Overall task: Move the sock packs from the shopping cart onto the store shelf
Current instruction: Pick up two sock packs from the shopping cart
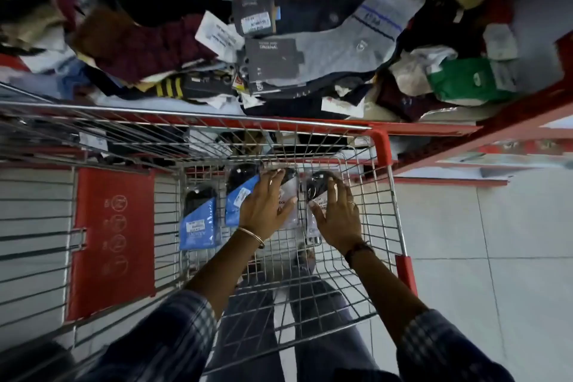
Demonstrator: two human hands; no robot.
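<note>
Both hands down in wire cart [384, 195]. Left hand [263, 205] flat on blue-label sock pack [240, 198] & clear pack [290, 195] beside it. Right hand [338, 217] on dark sock pack [319, 187], fingers spread. Another blue pack [200, 220] lies apart at left. Red shelf [434, 129] beyond cart, heaped w/ mixed socks [341, 37].

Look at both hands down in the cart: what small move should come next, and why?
Probably close the fingers around the packs and lift. The left hand lies flat over a clear pack and the right hand over a dark pack, fingers spread, neither yet gripped. Both packs lie on the cart floor, and the shelf waits just beyond its rim.
</note>
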